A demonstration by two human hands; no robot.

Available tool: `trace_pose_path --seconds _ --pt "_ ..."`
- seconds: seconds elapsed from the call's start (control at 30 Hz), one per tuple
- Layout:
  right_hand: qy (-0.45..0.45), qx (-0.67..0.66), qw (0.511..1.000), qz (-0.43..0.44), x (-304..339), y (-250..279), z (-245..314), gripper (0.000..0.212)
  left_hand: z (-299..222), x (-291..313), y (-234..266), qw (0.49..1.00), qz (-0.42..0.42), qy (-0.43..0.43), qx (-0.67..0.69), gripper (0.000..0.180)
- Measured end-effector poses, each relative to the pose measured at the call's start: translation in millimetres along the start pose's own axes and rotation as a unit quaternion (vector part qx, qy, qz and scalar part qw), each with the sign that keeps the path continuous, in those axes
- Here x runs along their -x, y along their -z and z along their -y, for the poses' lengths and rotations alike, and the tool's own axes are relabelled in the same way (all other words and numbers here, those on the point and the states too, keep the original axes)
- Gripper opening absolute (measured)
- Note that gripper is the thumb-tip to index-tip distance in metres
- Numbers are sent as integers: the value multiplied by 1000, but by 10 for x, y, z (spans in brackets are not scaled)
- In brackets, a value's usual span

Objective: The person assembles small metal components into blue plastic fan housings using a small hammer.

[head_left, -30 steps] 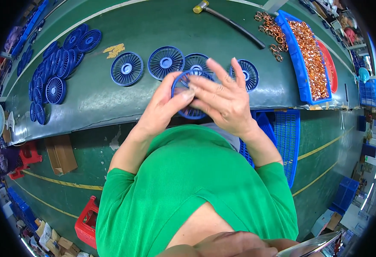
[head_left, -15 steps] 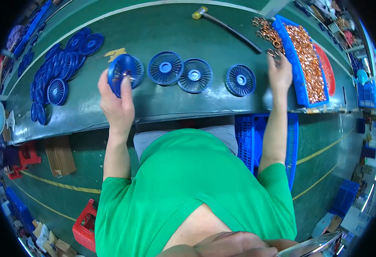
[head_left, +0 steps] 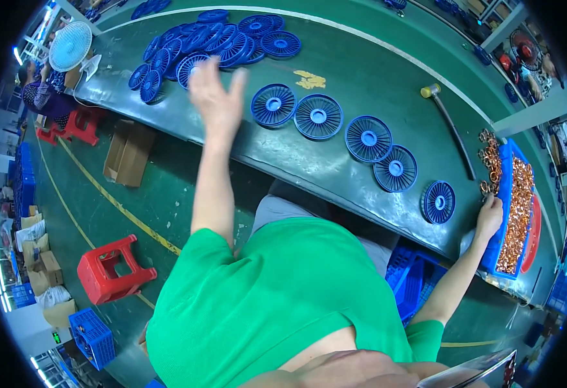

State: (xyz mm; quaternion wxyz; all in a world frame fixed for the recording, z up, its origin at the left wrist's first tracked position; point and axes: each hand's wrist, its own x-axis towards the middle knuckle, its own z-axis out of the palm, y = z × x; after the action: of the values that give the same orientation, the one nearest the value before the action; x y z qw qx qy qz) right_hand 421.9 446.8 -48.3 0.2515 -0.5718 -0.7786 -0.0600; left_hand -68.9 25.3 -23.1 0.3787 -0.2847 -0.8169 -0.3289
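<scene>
My left hand is open, fingers apart and a little blurred, at the near edge of a heap of blue spoked plastic wheels. It holds nothing that I can see, and its fingertips overlap one wheel of the heap. A loose line of several more blue wheels lies flat on the green table between my hands, some touching. My right hand rests at the right, its fingers closed at the near end of a small pile of copper rings. A copper ring shows at its fingertips.
A blue tray full of copper pieces stands right of my right hand, with a red basin beyond it. A black-handled mallet lies on the table. Below are a red stool and a blue crate.
The view has swung left. My left hand has let go of the blue wheels it held and moved to the heap. More wheels lie in the line. My right hand stays by the copper rings.
</scene>
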Motion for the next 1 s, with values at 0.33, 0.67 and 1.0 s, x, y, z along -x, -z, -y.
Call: trace_pose_path --seconds 0.33,0.67,1.0 --pt "-7 -139 989 43 546 405 586 19 725 -196 -204 976 43 52 -208 80" --pt "28 -524 851 21 1140 879 1567 10 258 -32 -43 995 -70 63 -38 35" --pt "299 -443 843 -54 1311 1084 2188 20 -1768 621 219 720 235 262 598 21"
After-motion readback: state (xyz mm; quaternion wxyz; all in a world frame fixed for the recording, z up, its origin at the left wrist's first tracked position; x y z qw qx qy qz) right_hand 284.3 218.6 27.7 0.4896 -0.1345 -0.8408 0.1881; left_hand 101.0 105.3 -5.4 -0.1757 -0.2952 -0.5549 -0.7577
